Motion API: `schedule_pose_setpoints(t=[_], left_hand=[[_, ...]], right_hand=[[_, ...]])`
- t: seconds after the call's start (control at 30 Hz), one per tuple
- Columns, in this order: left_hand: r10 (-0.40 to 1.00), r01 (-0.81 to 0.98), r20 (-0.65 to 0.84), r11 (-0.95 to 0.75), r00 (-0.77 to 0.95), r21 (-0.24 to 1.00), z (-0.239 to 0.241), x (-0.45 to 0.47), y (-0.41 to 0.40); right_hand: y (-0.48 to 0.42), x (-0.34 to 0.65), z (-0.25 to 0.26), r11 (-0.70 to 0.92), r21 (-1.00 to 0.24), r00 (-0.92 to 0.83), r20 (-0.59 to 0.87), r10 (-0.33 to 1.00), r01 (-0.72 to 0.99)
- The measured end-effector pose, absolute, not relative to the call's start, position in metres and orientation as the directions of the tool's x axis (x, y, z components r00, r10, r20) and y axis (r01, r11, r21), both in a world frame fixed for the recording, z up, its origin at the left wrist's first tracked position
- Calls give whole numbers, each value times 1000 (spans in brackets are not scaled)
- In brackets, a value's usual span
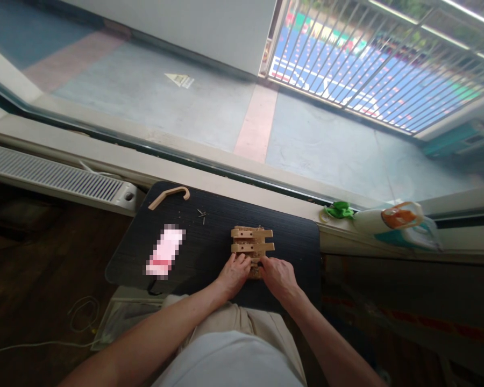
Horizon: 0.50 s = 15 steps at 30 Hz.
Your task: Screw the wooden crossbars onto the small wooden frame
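Note:
On the dark table in front of me lies a small wooden assembly (253, 235), with pale slats that have dark holes set across a rough brown base. My left hand (234, 274) presses its bent fingers onto the near left part of this assembly. From the right, my right hand (280, 274) reaches its near edge with thumb and fingers closed together. A small dark bit shows at those fingertips, but its kind is too small to make out. Both hands cover the nearest part of the wood.
On the black table (213, 242) lie a hooked wooden piece (167, 196), several small metal pins (201, 215) and a blurred pink-white rectangle (165, 251). Behind stand a radiator (56, 174) and a window sill. A green item (339, 210) and a white bottle-like container (369, 224) rest on the sill.

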<state>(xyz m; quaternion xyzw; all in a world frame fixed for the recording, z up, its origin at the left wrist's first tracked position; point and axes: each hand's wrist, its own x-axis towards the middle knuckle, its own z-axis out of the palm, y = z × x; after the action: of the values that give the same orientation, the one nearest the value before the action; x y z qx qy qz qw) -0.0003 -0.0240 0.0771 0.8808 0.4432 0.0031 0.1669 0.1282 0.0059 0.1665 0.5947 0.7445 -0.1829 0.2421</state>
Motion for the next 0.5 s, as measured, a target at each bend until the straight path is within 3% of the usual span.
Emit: schedule_pose_setpoints(t=[0.23, 0.5], left_hand=[[775, 785, -167, -560, 609, 264, 77, -1, -26], [771, 780, -185, -541, 610, 316, 83, -1, -25]], right_hand=[[6, 128, 177, 218, -10, -185, -566, 803, 976], [2, 132, 178, 256, -113, -275, -549, 789, 960]])
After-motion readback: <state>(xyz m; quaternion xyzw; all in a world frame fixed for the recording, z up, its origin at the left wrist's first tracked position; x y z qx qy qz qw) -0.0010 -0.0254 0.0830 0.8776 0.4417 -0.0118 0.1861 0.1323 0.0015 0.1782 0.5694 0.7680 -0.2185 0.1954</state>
